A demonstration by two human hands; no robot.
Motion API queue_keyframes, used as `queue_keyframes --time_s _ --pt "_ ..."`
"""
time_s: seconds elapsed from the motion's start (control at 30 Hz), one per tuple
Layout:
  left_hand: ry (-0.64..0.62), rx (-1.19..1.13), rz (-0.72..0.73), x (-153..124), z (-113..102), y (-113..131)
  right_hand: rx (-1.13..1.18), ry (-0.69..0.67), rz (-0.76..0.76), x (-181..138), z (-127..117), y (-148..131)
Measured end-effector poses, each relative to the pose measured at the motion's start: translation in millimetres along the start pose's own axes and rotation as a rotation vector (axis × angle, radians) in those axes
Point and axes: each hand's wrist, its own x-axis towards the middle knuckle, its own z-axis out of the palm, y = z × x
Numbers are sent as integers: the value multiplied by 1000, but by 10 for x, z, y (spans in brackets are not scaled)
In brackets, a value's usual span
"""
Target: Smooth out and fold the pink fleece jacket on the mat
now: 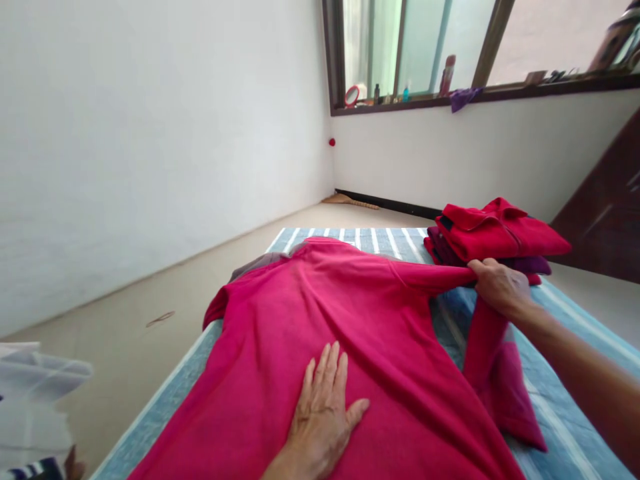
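Head view: red shirt spread on striped sheet, long axis running away from wearer. Right hand pinches sleeve; shirt body lies left of that grip, sleeve end trails nearer. Left hand flat on shirt's middle. Folded stack just beyond right hand, crowding that side.

White walls; pale floor; dark-framed window, daylit, its sill bearing red-rimmed mirror, red bottle and purple cloth; dark brown panel, right.
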Motion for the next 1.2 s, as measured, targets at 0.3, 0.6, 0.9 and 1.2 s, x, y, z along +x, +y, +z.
queue_keyframes --time_s 0.3,0.6,0.9,1.2 --pt "-163 3 -19 55 -165 47 -15 -148 -204 -107 371 175" --pt "128 32 -39 685 -315 141 360 -103 -309 389 -76 -495" --pt "384 119 166 828 431 1 513 -282 -171 1436 150 -1514" --pt "338 42 158 808 427 14 364 -196 -203 1548 34 -1513"
